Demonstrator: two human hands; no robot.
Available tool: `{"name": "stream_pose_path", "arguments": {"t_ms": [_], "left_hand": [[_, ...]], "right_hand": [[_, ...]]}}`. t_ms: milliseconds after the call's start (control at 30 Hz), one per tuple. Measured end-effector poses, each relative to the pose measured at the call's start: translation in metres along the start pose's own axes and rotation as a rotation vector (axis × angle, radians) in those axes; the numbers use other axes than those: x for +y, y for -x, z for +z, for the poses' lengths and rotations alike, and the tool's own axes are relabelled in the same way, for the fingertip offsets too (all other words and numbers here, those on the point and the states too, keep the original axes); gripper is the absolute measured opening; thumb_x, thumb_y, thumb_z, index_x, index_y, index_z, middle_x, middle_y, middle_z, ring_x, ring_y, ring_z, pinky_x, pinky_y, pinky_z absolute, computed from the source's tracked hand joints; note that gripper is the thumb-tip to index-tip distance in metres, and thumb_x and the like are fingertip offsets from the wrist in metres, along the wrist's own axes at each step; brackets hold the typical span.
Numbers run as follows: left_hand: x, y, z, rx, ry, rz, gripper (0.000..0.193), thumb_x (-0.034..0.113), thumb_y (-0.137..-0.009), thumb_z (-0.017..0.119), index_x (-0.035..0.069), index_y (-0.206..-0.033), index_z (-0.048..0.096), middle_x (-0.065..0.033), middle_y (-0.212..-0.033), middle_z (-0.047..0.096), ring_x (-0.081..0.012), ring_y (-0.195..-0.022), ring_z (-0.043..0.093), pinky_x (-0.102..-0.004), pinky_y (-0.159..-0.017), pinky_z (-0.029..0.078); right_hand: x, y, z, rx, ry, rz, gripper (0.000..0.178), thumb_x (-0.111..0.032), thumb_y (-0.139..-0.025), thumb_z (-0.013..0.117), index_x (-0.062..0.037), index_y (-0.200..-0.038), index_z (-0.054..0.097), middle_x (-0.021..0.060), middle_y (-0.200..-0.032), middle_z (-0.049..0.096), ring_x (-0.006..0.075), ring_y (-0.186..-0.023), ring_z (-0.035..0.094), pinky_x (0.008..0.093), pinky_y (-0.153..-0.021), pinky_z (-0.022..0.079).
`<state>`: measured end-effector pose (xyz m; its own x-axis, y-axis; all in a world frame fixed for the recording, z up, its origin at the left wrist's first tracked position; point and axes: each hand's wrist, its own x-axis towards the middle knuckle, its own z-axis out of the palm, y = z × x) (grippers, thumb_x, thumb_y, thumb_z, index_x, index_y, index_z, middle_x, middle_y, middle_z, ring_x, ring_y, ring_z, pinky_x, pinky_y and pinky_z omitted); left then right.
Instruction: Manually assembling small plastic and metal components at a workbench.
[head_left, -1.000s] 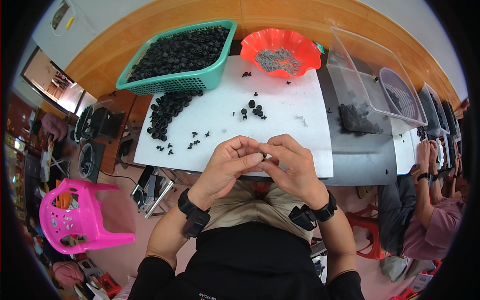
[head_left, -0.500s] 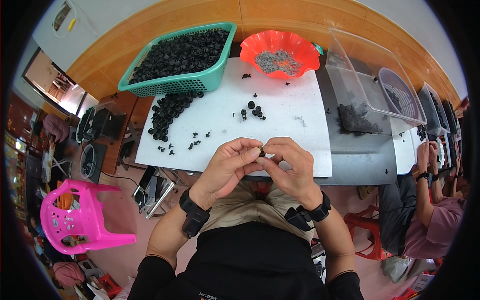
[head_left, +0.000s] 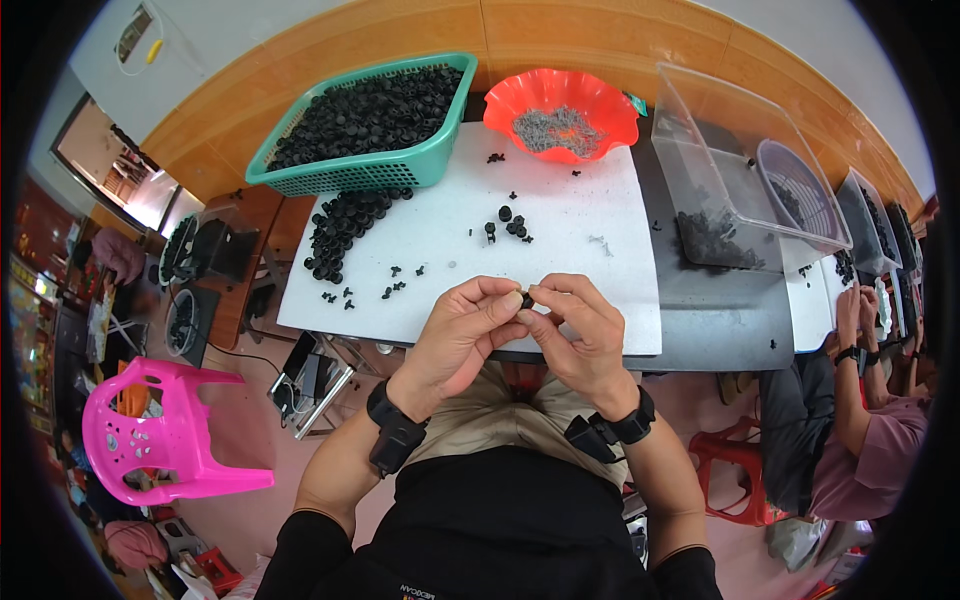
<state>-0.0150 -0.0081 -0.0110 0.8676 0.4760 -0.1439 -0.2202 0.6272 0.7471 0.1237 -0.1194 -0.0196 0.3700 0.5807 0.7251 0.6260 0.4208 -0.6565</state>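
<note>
Above the near edge of the white table mat (head_left: 480, 250), my left hand (head_left: 465, 330) and my right hand (head_left: 580, 325) meet fingertip to fingertip. Pinched between both hands' thumbs and fingers is a small black plastic part (head_left: 526, 299), mostly covered by the fingertips. Just beyond them lies a little group of black round parts (head_left: 514, 225). Small black pronged pieces (head_left: 393, 290) are scattered left of my left hand. Farther left spreads a pile of black round caps (head_left: 345, 230). Thin grey pins (head_left: 600, 243) lie on the mat to the right.
A green basket (head_left: 390, 167) heaped with black parts stands at the back left. Beside it sits a red scalloped bowl (head_left: 615, 105) of grey pins. A clear plastic bin (head_left: 700, 150) is at the right. Another person's hands (head_left: 850, 310) work farther right. A pink chair (head_left: 170, 440) stands at left.
My hands stay together, with the black part turned slightly between the fingertips. The whole view has shifted a little; the items on the mat look unchanged.
</note>
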Motion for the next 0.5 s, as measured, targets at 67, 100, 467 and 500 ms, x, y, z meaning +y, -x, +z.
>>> {"name": "stream_pose_path", "arguments": {"t_ms": [67, 100, 467, 500], "left_hand": [[-0.0003, -0.0004, 0.0017, 0.005, -0.006, -0.001, 0.014, 0.009, -0.099, 0.064, 0.004, -0.112, 0.065, -0.0068, -0.105, 0.069, -0.0155, -0.095, 0.069, -0.032, -0.087, 0.059], [-0.0004, -0.0006, 0.0025, 0.012, -0.01, -0.003, 0.013, 0.01, -0.099, 0.064, 0.004, -0.111, 0.065, -0.0064, -0.104, 0.069, -0.0149, -0.094, 0.069, -0.0316, -0.087, 0.059], [-0.0017, -0.0006, 0.0031, 0.008, -0.028, -0.011, 0.014, 0.012, -0.099, 0.065, 0.005, -0.111, 0.065, -0.0051, -0.103, 0.07, -0.0141, -0.094, 0.068, -0.0302, -0.086, 0.058], [-0.0017, -0.0006, 0.004, 0.013, -0.036, -0.014, 0.014, 0.012, -0.099, 0.065, 0.005, -0.111, 0.065, -0.0051, -0.103, 0.07, -0.014, -0.094, 0.068, -0.03, -0.086, 0.058]], "right_hand": [[-0.0014, 0.0002, -0.0011, 0.008, -0.005, 0.001, 0.028, 0.003, -0.08, 0.078, -0.0015, -0.106, 0.069, 0.0116, -0.1, 0.068, 0.0166, -0.068, 0.067, 0.0265, -0.054, 0.055], [-0.0025, 0.0002, -0.0018, 0.014, -0.003, 0.007, 0.028, 0.003, -0.08, 0.078, -0.0016, -0.106, 0.069, 0.0117, -0.1, 0.068, 0.0165, -0.068, 0.067, 0.0265, -0.054, 0.055], [0.0003, 0.0022, -0.0029, 0.019, -0.003, -0.017, 0.029, 0.004, -0.079, 0.078, -0.003, -0.106, 0.07, 0.0106, -0.099, 0.068, 0.0165, -0.068, 0.067, 0.0271, -0.054, 0.054], [0.0016, 0.0038, -0.0027, 0.015, 0.0, -0.016, 0.029, 0.005, -0.079, 0.078, -0.0027, -0.106, 0.071, 0.011, -0.1, 0.068, 0.0149, -0.07, 0.066, 0.0256, -0.055, 0.054]]}}
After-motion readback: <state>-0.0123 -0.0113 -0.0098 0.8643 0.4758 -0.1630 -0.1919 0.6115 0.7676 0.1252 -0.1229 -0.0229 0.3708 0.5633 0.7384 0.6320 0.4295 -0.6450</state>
